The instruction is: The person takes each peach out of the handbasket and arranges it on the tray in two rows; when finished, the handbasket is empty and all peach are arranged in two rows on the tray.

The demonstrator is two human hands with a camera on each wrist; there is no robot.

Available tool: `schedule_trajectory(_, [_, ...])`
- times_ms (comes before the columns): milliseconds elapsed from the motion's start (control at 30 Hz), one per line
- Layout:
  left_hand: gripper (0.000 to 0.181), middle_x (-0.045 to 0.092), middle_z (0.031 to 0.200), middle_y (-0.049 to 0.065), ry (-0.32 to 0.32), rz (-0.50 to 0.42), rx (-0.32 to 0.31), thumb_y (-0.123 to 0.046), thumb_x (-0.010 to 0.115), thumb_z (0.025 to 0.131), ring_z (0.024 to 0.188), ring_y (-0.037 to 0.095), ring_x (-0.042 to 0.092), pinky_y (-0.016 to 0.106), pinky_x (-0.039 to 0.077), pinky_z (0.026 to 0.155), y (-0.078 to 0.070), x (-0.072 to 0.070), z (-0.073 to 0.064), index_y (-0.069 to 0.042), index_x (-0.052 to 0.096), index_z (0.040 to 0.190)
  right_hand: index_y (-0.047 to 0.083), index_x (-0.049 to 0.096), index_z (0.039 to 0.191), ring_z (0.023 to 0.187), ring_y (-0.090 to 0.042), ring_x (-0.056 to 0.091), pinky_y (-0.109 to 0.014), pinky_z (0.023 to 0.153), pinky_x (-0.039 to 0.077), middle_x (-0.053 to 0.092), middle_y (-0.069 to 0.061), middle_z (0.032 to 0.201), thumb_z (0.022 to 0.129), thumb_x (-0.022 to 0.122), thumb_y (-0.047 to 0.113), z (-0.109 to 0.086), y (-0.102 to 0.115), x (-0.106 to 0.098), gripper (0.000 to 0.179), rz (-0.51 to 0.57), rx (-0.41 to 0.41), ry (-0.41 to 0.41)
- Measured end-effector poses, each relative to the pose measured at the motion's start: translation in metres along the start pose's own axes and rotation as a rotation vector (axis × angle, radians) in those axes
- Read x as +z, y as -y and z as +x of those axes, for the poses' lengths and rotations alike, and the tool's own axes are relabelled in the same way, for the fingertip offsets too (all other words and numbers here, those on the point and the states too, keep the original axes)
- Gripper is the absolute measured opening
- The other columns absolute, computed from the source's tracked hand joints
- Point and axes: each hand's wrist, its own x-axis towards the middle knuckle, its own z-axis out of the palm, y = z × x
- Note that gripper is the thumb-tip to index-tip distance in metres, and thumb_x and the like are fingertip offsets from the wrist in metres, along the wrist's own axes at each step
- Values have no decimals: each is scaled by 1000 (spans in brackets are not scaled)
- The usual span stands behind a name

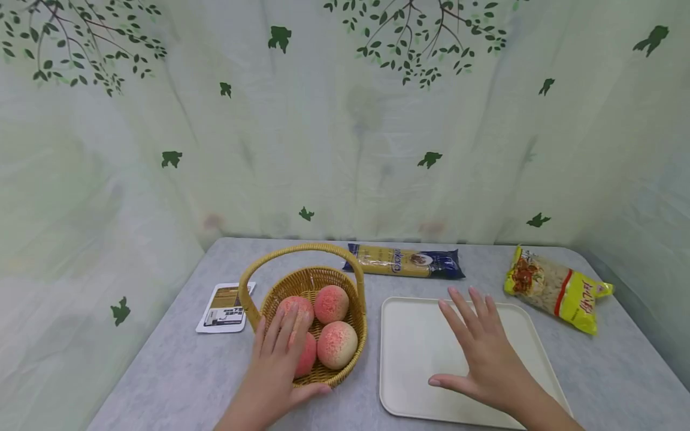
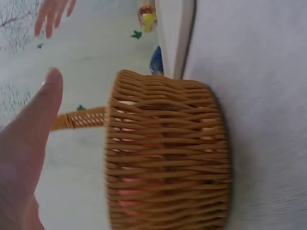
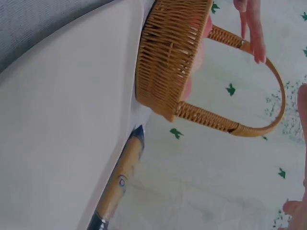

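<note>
A wicker basket [image 1: 360, 344] with an arched handle stands left of centre on the table, holding several pink peaches [image 1: 337, 345]. My left hand [image 1: 276, 365] hovers over the near left side of the basket, fingers straight and thumb spread, partly covering two peaches. In the left wrist view the basket's woven side [image 2: 168, 153] fills the middle, apart from the thumb. To the right, my right hand [image 1: 485, 359] is spread above a white tray [image 1: 415, 359], holding nothing. The right wrist view shows the tray [image 3: 62, 124] beside the basket [image 3: 165, 57].
A pack of spaghetti [image 1: 404, 261] lies behind the basket and tray. At the right is a yellow-ended snack bag [image 1: 557, 290]. A flat printed card or packet [image 1: 225, 308] lies left of the basket. Pale leaf-patterned curtain [image 1: 356, 149] encloses the table [image 1: 162, 371].
</note>
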Motion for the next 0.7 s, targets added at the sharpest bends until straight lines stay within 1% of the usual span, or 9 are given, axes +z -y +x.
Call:
schedule_trajectory(100, [109,12,145,19,-52,-36,-89,-76,47,69,130,37,13,42,-2,106,3,7,-12,1,18,141,-1,25,139,132,-37,9,-45,107,1,19,-18,144,73,53,68,5,7,7,99,110,-15,-63])
schedule_trajectory(167, [112,12,145,20,-54,-54,-173,-76,48,68,129,37,13,34,-3,107,3,12,-20,1,14,142,-3,26,138,132,-34,12,-37,108,4,22,-18,143,73,55,65,7,12,12,98,178,-9,-86])
schedule_trajectory(200, [114,13,144,20,-48,-69,-221,-75,52,66,129,37,13,31,-3,107,4,14,-23,1,12,142,-4,26,138,132,-33,14,-33,108,5,23,-18,143,74,56,64,9,15,14,98,204,-4,-96])
schedule_trajectory(300, [119,12,143,20,-24,-146,-396,-66,67,61,127,39,15,43,10,106,3,19,-31,-2,8,143,-6,26,137,131,-30,19,-27,107,11,25,-18,141,74,59,59,13,22,22,96,275,-9,-137])
schedule_trajectory(367, [120,12,142,21,-3,-199,-506,-58,73,61,125,41,16,54,21,100,2,22,-36,-2,6,143,-8,27,136,130,-28,23,-25,106,14,27,-19,140,75,61,56,17,27,28,94,314,-23,-167])
schedule_trajectory(433, [120,12,141,22,7,-258,-598,-51,77,61,123,44,17,61,28,91,1,24,-38,-1,5,142,-9,27,135,129,-28,26,-24,106,17,29,-20,139,76,62,53,20,31,34,93,345,-37,-190])
schedule_trajectory(533, [119,12,139,24,23,-329,-692,-49,78,62,122,45,16,63,26,90,1,27,-41,0,4,142,-8,26,136,127,-27,29,-23,105,19,30,-18,139,76,65,49,25,37,42,92,379,-31,-187])
schedule_trajectory(633, [118,10,138,25,34,-393,-753,-48,78,63,124,44,13,63,23,92,0,29,-44,0,4,142,-5,24,138,126,-27,30,-23,104,20,31,-16,139,74,68,46,28,41,51,93,409,-3,-146])
schedule_trajectory(700, [118,8,138,25,58,-422,-789,-50,76,64,124,44,12,64,23,92,0,30,-44,0,3,142,-2,23,140,126,-26,30,-23,104,20,31,-15,140,74,70,44,30,44,58,93,426,16,-114])
